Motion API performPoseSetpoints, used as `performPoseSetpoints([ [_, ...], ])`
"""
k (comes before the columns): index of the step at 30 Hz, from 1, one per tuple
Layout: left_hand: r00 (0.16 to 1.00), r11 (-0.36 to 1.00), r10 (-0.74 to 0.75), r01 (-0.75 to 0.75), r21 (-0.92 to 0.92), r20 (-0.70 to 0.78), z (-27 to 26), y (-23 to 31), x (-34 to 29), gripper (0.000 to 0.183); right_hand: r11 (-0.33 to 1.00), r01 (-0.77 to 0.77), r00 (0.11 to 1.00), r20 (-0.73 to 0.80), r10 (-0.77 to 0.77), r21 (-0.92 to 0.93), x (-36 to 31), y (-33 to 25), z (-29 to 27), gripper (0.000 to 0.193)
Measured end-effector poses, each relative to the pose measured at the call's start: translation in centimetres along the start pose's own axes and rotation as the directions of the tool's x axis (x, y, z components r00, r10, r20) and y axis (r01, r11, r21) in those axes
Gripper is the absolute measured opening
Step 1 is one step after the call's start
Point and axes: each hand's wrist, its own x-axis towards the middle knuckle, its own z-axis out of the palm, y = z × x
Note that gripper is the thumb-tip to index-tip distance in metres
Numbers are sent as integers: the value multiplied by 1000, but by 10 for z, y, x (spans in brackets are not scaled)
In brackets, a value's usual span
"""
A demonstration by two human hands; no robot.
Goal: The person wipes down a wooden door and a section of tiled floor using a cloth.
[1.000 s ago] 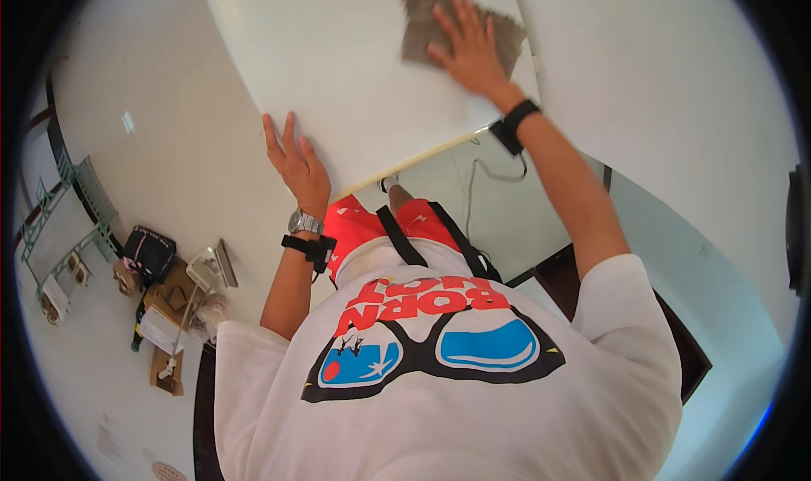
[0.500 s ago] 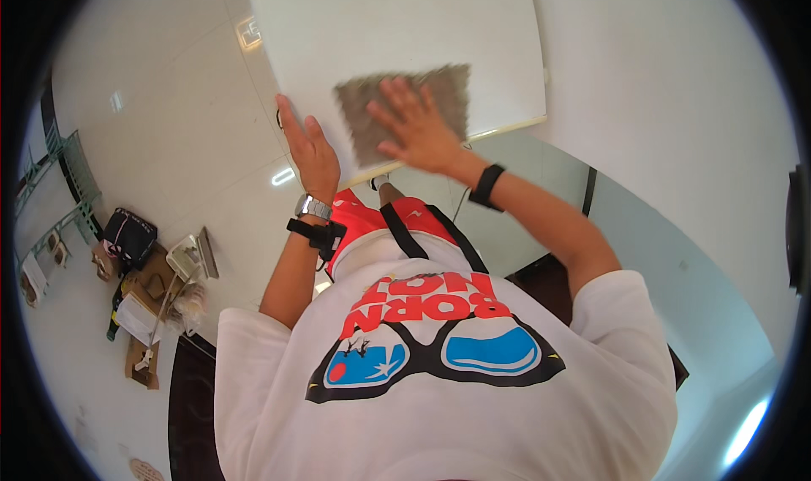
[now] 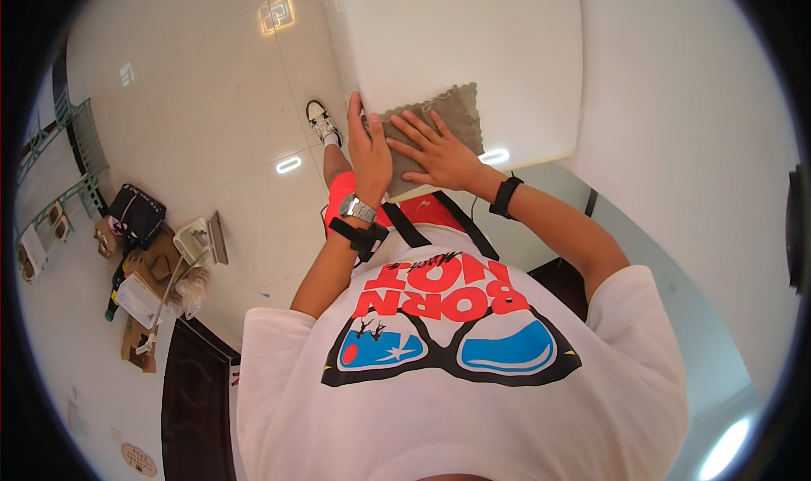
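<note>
A grey-brown cloth (image 3: 463, 109) with a scalloped edge lies on a white flat top (image 3: 473, 33), at its near left corner. On the cloth my right hand (image 3: 438, 153) rests palm down, its fingers spread and stretched out. My left hand (image 3: 369, 153) stands on edge at the left side of the white top, beside the cloth, with its fingers straight and the thumb up. Part of the cloth is hidden behind both hands. A metal watch and a black strap are on my left wrist; a black band is on my right.
A white wall (image 3: 676, 84) runs along the right of the top. Left of it lies a pale tiled floor (image 3: 203, 84), where my shoe (image 3: 322, 119) stands. Farther left are a green metal rack (image 3: 84, 143), a black bag (image 3: 138, 215) and cardboard boxes (image 3: 165, 257).
My right hand and the cloth have moved to the near left corner of the top, closer to my left hand. My left foot now shows beside the top, and the whole view has shifted.
</note>
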Motion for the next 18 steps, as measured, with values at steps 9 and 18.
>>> performPoseSetpoints([
  [9, 939, 882, 341, -301, 361, -50, -43, 127, 178, 65, 985, -143, 957, -242, 162, 92, 232, 69, -158, 77],
  [18, 759, 665, 611, -646, 374, 226, -46, 207, 335, 67, 981, -174, 911, -392, 127, -87, 474, 209, -256, 69],
])
